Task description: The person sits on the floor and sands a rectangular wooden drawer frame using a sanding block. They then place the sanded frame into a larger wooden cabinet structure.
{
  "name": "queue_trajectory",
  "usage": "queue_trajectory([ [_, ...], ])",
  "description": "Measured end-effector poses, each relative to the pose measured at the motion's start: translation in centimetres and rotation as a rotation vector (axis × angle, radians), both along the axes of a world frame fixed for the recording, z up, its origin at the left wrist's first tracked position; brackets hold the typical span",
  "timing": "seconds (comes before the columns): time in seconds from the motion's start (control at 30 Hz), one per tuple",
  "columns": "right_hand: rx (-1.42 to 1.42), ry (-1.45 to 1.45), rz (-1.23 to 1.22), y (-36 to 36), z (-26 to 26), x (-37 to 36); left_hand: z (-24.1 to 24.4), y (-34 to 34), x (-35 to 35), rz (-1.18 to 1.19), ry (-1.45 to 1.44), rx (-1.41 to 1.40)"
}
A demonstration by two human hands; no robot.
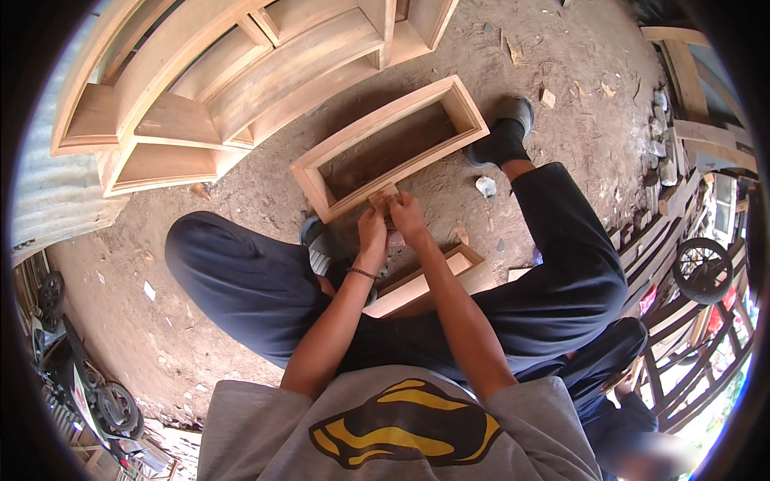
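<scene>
A rectangular wooden frame (394, 171), like an open box without a bottom, rests on the dirt floor before me. At its near long edge, my left hand (373, 231) and my right hand (408, 216) meet, fingers closed around a small tan piece (383, 193), perhaps folded sandpaper or a wood block; which, I cannot tell. The piece touches or lies just over the frame's edge. Beneath my forearms, a second, smaller wooden box or frame (475, 270) is partly hidden by my arms and lap.
A large wooden cabinet carcass (295, 66) stands at the upper left beside corrugated metal sheet (54, 180). Crumpled white litter (486, 187) and a wood offcut (547, 98) lie near my right foot. Another person (619, 415) sits at lower right, near stacked lumber (643, 246).
</scene>
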State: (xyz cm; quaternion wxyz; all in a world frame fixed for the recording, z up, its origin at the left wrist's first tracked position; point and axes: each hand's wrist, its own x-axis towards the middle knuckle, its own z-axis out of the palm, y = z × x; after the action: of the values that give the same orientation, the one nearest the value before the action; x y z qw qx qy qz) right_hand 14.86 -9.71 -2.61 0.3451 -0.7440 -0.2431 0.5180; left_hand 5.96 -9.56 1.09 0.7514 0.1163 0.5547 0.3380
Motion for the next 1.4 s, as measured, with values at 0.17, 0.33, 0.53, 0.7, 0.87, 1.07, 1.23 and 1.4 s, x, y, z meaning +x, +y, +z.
queue_trajectory([
  [0.17, -0.027, -0.124, -0.002, -0.4, 0.1, -0.8, 0.2, -0.2, 0.3, 0.015, 0.171, -0.040],
  [0.33, -0.101, -0.181, -0.091, 0.5, 2.4, -1.7, -1.2, -0.4, 0.1, -0.007, 0.248, 0.010],
  [0.53, -0.100, -0.210, -0.115, 1.0, 1.7, -1.8, -1.2, 0.0, -0.2, 0.007, 0.145, 0.040],
  [0.7, -0.270, -0.080, -0.134, 0.4, 3.1, -2.7, -3.1, 0.2, -1.9, -0.177, 0.209, -0.059],
  [0.87, -0.024, -0.272, 0.107, -5.4, -1.1, -1.5, -3.0, -3.5, -0.8, -0.351, 0.538, 0.107],
  [1.07, 0.325, 0.027, -0.178, -2.3, 5.4, 1.1, 5.8, 1.1, 0.0, -0.289, 0.340, 0.592],
  [1.23, 0.415, 0.080, -0.009, -1.9, 18.1, 3.0, 14.3, 4.2, -1.6, -0.441, 0.430, 1.060],
  [1.4, 0.406, -0.157, 0.142, -3.0, 24.2, 4.1, 19.6, 4.4, -0.9, -0.555, 0.606, 1.376],
])
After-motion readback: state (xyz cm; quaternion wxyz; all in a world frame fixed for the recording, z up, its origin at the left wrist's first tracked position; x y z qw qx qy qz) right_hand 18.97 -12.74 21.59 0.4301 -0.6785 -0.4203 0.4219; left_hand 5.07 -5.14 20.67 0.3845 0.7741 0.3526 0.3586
